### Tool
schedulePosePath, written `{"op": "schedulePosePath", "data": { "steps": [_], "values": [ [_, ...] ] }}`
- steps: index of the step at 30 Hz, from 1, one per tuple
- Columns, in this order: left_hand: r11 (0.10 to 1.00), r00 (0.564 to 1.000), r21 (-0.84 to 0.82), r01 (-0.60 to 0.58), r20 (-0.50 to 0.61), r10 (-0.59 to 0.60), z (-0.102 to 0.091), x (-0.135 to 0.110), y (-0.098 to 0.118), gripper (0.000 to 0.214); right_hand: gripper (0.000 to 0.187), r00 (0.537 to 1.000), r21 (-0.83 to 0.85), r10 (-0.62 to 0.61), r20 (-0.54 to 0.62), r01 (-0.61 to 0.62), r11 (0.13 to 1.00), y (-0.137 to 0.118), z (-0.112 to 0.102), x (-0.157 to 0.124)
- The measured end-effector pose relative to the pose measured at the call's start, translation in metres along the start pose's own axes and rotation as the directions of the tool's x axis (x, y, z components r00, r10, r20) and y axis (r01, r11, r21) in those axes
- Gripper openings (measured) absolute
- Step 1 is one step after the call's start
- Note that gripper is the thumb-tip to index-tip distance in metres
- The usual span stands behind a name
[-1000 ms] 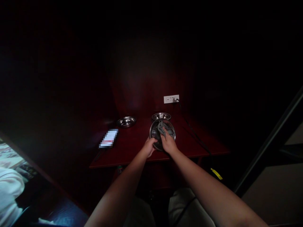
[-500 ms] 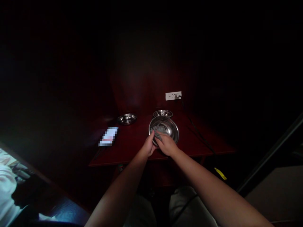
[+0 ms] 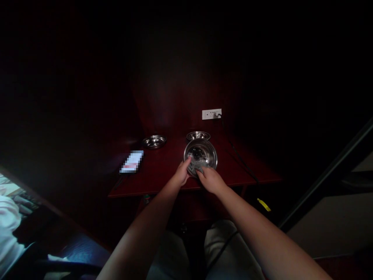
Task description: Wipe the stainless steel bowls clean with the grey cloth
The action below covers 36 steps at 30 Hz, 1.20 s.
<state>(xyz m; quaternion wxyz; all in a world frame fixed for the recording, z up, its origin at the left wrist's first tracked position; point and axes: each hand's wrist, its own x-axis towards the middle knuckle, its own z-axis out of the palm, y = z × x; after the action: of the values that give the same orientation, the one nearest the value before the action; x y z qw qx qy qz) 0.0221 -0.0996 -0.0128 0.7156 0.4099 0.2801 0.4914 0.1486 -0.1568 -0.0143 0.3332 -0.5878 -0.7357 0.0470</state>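
A shiny steel bowl (image 3: 201,147) is tilted with its opening towards me, above the near part of the dark red table (image 3: 163,179). My left hand (image 3: 182,173) is closed on the bowl's left rim, its thumb over the inside edge. Inside the bowl, a crumpled grey cloth (image 3: 200,166) lies against the near wall. My right hand (image 3: 212,179) reaches over the near rim with its fingers closed on this cloth, and its fingertips are partly hidden in the folds.
Two shallow steel dishes stand behind: one dish (image 3: 198,135) just beyond the bowl, another dish (image 3: 154,142) further left. A phone (image 3: 132,161) lies at the left. A cable (image 3: 239,155) runs from the wall socket (image 3: 211,114) across the table's right side, near a yellow tag (image 3: 264,204).
The cloth has moved from the bowl's left and middle down to its near wall. My right hand has shifted slightly right, away from my left. The whole view has shifted a little.
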Motion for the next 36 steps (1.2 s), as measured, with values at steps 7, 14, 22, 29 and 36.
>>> {"op": "schedulePosePath", "data": {
  "steps": [7,14,22,29,36],
  "values": [
    [0.999,0.999,0.006,-0.048,0.006,0.048,0.004,-0.004,0.002,0.049,0.029,0.998,-0.040,0.057,0.002,-0.057,0.998,0.001,0.004,-0.006],
    [0.995,0.997,0.071,-0.075,0.005,0.075,0.003,-0.002,0.001,0.049,0.033,0.995,-0.011,0.102,-0.006,-0.102,0.995,0.005,0.004,-0.001],
    [0.992,0.996,0.090,-0.085,-0.010,0.086,0.003,-0.001,0.000,0.049,0.037,0.995,0.029,0.093,-0.040,-0.091,0.995,0.012,0.005,0.009],
    [0.990,0.996,0.106,-0.092,-0.006,0.094,0.003,-0.001,0.001,0.052,0.038,0.988,0.034,0.135,-0.072,-0.133,0.991,0.021,0.003,0.021],
    [0.988,0.994,0.110,-0.105,0.016,0.104,0.000,0.002,-0.002,0.056,0.036,0.978,0.079,0.155,-0.138,-0.145,0.986,0.021,-0.004,0.041]
  ]
}}
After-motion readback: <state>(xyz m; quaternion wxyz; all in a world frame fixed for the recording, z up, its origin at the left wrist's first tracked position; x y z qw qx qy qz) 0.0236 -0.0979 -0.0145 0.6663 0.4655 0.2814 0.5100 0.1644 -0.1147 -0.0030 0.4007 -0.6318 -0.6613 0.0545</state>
